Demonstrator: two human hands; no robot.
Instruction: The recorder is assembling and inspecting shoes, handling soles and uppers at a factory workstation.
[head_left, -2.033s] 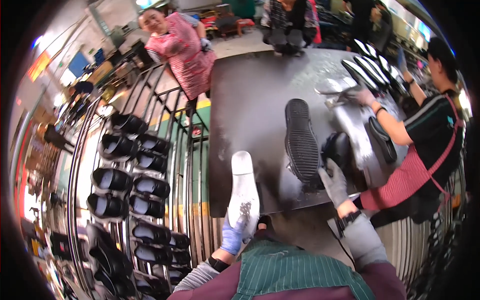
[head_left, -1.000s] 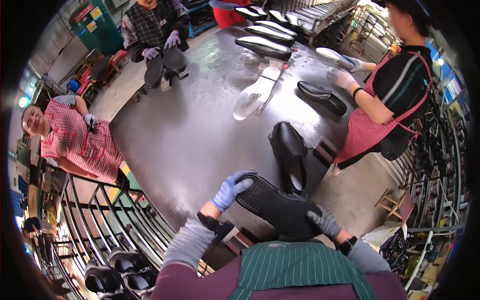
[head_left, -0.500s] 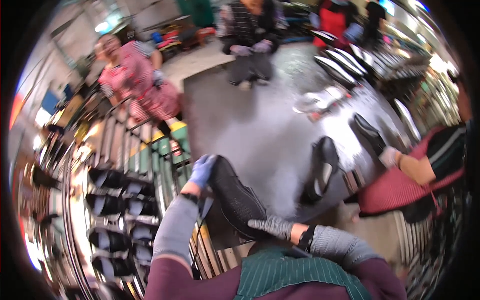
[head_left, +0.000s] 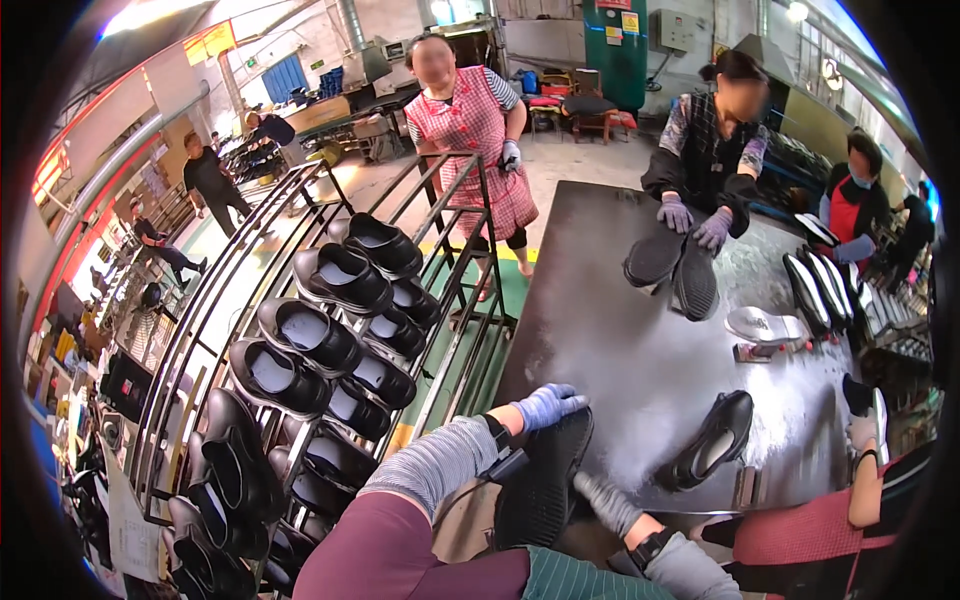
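Observation:
My left hand (head_left: 545, 405), in a blue glove, grips the toe end of a black shoe (head_left: 545, 480) held sole up at the near edge of the dark metal table (head_left: 610, 330). In a grey glove, my right hand (head_left: 605, 500) holds the same shoe from its right side, lower down. Another black shoe (head_left: 712, 440) lies on the table just right of my hands.
A metal rack (head_left: 300, 340) on my left carries several black shoes. A person in a pink checked apron (head_left: 470, 130) stands behind it. Another person's gloved hands (head_left: 695, 220) press shoes at the table's far side. A third person (head_left: 870, 450) works at my right, by upright soles (head_left: 825, 285).
My view has swung left toward the rack. Both hands have kept hold of the black shoe, now lower at the table's near edge.

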